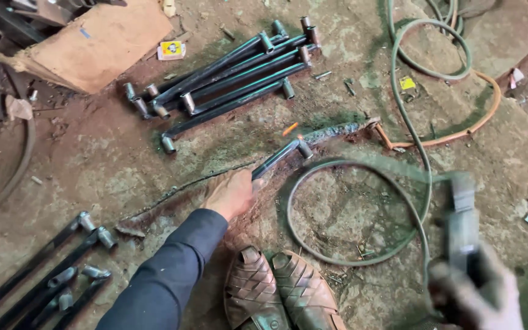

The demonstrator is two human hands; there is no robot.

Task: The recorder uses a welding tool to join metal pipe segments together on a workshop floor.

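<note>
The left hand (232,193) grips a dark metal rod (279,157) low over the floor (111,159), its welded end glowing, while the blurred right hand (475,293) clutches a welding holder (461,223), so hot metal risks burning nearby sandalled feet (279,290).

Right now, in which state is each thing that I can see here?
Left hand: closed around the dark metal rod.
Dark metal rod: lifted at an angle, its short cross tube glowing orange.
Right hand: blurred, gripping the grey tool.
Green hose: looped on the floor.
Rod pile: lying flat.
</note>
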